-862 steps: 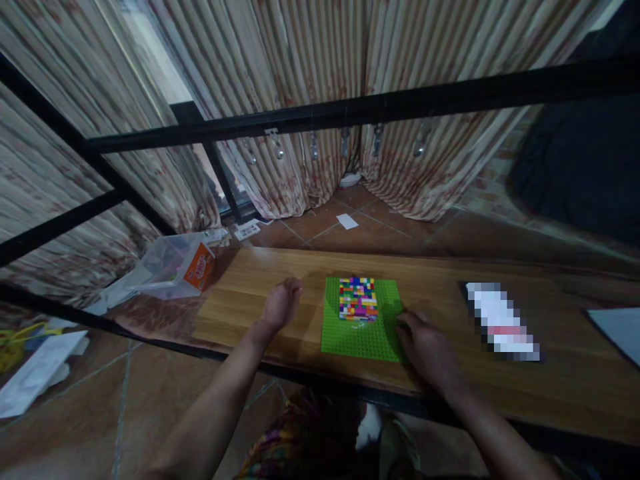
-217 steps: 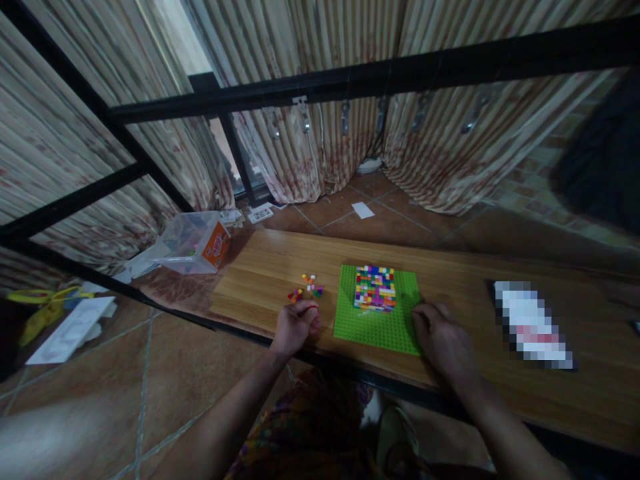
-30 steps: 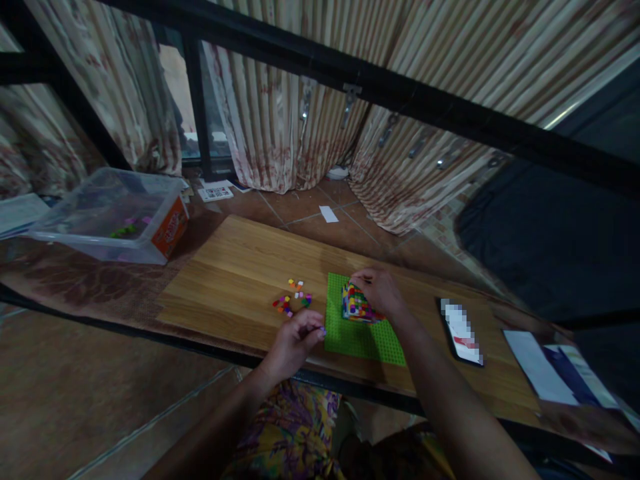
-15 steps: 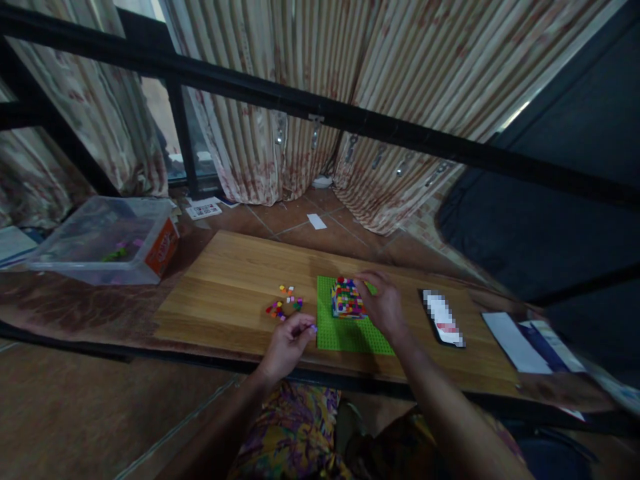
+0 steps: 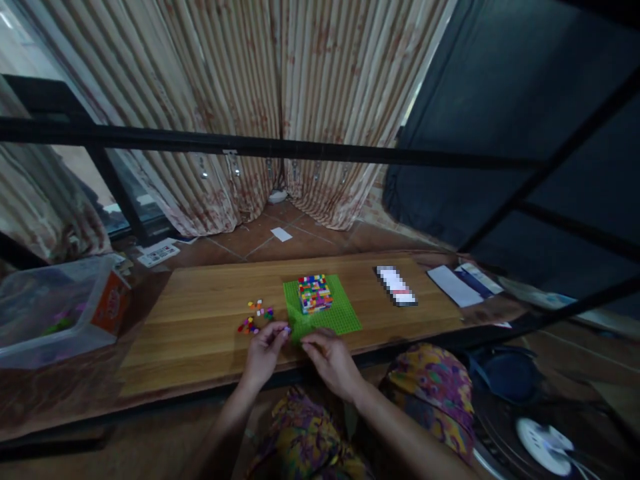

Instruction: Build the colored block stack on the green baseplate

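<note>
A block of many-coloured toy bricks (image 5: 315,294) stands on a green baseplate (image 5: 345,313). At the plate's near left corner my left hand (image 5: 264,348) pinches a small light purple brick (image 5: 287,331) between thumb and fingertips. My right hand (image 5: 331,361) is by the plate's near edge, a short gap to the right of the left one. Its thumb and fingers are drawn together; whatever may be between them is too small to make out. Loose small bricks (image 5: 249,326) lie in a scattered group on the wood, just beyond my left hand.
A wooden board (image 5: 200,333) lies under everything. Right of the baseplate is a phone (image 5: 395,287), with papers (image 5: 455,285) beyond it. A clear plastic bin (image 5: 55,313) stands at the far left. A black rail (image 5: 320,150) crosses in front of the curtains.
My right hand has come away from the brick block, down to the plate's near edge beside my left hand. The left keeps its small brick. The whole view has turned.
</note>
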The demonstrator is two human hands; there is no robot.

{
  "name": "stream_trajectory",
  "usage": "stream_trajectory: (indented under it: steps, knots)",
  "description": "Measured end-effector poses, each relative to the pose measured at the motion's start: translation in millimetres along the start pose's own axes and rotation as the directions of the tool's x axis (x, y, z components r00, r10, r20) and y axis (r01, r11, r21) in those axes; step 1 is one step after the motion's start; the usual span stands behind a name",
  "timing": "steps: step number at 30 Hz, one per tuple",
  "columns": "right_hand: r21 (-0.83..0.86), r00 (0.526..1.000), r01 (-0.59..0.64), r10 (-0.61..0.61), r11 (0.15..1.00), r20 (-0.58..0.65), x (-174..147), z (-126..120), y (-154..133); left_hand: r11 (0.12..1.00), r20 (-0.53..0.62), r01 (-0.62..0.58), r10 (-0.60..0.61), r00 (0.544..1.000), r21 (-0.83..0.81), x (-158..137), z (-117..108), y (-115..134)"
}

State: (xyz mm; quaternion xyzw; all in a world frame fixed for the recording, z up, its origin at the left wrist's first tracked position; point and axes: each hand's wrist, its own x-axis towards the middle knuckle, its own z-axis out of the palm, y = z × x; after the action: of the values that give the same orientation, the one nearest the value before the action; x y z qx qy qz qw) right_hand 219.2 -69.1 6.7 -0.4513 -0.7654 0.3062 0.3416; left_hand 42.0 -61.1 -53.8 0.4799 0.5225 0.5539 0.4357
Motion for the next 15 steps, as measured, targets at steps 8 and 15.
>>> stream_trajectory:
  steps: [8,15]
  knots:
    - [0.048,0.993,-0.111,0.109,0.993,0.036,-18.1,-9.5,-0.9,1.000,0.039,-0.015,0.014,0.999,0.022,2.4,0.5,-4.2]
    - [0.022,0.987,-0.144,0.143,0.989,0.067,-21.8,-11.2,-6.2,0.992,0.085,-0.055,0.046,0.995,0.113,0.2,-0.1,-3.2]
